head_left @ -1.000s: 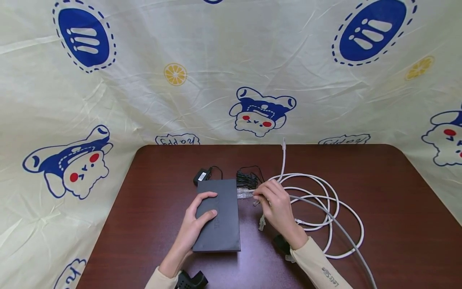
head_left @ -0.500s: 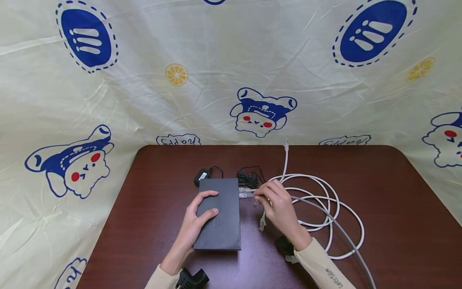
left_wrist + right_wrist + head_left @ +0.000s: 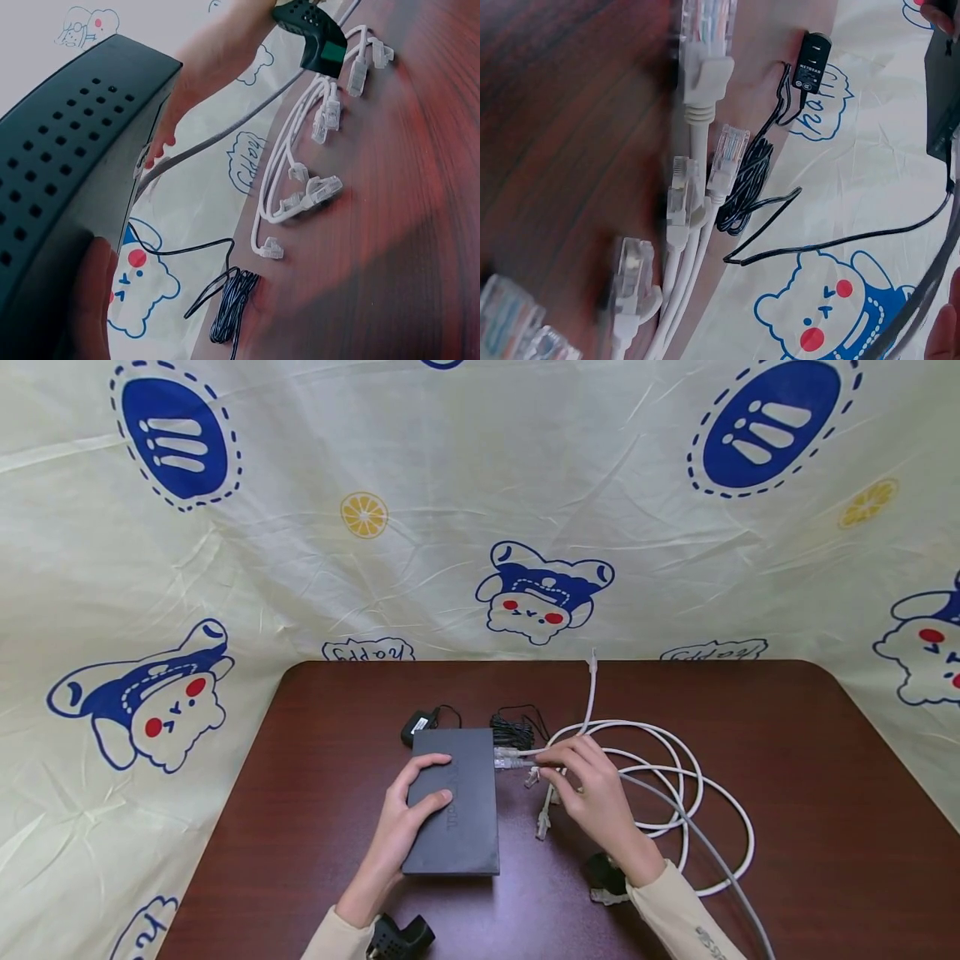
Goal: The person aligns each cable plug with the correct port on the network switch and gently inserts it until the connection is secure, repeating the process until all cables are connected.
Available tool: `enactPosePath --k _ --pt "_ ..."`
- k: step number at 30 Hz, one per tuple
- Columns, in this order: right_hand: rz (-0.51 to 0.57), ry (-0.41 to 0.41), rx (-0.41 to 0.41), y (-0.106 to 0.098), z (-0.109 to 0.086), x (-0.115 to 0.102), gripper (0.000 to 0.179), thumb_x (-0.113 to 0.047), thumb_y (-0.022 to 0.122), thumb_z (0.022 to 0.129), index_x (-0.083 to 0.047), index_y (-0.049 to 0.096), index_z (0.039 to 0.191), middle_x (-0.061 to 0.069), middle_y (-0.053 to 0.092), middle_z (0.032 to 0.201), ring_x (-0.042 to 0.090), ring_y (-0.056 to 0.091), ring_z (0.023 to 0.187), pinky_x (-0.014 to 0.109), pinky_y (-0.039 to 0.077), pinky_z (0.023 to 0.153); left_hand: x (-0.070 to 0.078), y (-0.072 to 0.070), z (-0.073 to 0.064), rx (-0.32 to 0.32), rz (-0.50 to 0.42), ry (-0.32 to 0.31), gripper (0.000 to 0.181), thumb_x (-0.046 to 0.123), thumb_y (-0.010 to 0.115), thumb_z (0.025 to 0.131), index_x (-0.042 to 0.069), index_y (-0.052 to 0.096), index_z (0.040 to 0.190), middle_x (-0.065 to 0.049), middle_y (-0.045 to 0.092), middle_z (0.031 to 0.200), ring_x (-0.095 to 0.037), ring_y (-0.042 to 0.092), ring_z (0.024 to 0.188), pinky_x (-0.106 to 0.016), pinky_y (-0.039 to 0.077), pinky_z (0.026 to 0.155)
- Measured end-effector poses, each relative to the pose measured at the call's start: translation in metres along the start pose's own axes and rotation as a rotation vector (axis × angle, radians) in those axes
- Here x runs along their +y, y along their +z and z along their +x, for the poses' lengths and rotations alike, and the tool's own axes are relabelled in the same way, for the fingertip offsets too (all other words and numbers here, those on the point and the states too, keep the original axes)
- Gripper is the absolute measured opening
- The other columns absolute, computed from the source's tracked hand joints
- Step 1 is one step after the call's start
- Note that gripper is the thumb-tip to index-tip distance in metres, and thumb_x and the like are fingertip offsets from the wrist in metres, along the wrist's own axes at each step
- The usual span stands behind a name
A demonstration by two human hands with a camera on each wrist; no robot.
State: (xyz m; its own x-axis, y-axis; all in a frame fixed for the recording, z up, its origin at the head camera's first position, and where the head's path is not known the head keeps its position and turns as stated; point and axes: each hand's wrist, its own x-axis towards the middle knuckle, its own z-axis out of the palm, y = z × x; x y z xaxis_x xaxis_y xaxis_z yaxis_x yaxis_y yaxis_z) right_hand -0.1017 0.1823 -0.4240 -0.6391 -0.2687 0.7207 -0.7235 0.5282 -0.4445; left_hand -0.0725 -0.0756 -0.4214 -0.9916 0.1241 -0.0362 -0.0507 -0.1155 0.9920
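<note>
My left hand (image 3: 401, 814) grips a dark grey network switch (image 3: 459, 835) by its left side, thumb and index finger on top. In the left wrist view, vent holes show on the casing of the switch (image 3: 71, 124). Two clear network plugs (image 3: 505, 757) stand at its right side, one on a white lead and one on a grey lead. Just right of these plugs, my right hand (image 3: 600, 793) holds the grey network cable (image 3: 693, 822) between thumb and index finger. The exact fingertip contact is partly hidden.
Coiled white network cables (image 3: 738, 806) spread over the right of the brown table (image 3: 817, 760), with several loose plugs (image 3: 322, 191) at their ends. Behind the switch lie a black power adapter (image 3: 417, 727) and its bundled cord (image 3: 512, 731). A printed cloth (image 3: 420, 577) hangs behind.
My right hand has drawn back slightly to the right along the grey cable, showing more of it beside the plug. The left hand and switch have barely moved.
</note>
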Motion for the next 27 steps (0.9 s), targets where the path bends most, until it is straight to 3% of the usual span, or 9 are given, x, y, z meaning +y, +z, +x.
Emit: enactPosePath --k 9,17,27 --pt "0.017 0.073 -0.004 -0.012 -0.009 -0.004 0.025 0.008 0.073 0.075 -0.004 0.07 0.097 0.002 0.065 0.093 0.02 0.056 0.086 0.026 0.039 0.08 -0.001 -0.004 0.001 -0.002 -0.009 0.004 0.04 0.008 0.066 0.086 0.014 0.059 0.125 -0.013 0.048 0.127 -0.029 0.047 0.106 -0.038 0.042 0.082" --pt "0.04 0.095 -0.016 -0.017 -0.016 -0.004 0.029 0.011 0.073 0.074 -0.003 0.069 0.098 0.002 0.064 0.093 0.019 0.058 0.079 0.023 0.045 0.069 -0.003 -0.005 0.002 -0.01 -0.019 -0.009 0.04 0.009 0.066 0.087 0.015 0.058 0.126 -0.012 0.046 0.128 -0.03 0.048 0.104 -0.039 0.044 0.078" --pt "0.05 0.106 -0.07 -0.019 -0.021 -0.004 0.031 0.011 0.072 0.074 -0.005 0.068 0.101 0.001 0.064 0.094 0.013 0.056 0.076 0.02 0.045 0.063 -0.004 -0.005 0.002 0.003 -0.018 0.009 0.039 0.009 0.065 0.087 0.018 0.06 0.124 -0.009 0.046 0.13 -0.029 0.046 0.109 -0.042 0.04 0.085"
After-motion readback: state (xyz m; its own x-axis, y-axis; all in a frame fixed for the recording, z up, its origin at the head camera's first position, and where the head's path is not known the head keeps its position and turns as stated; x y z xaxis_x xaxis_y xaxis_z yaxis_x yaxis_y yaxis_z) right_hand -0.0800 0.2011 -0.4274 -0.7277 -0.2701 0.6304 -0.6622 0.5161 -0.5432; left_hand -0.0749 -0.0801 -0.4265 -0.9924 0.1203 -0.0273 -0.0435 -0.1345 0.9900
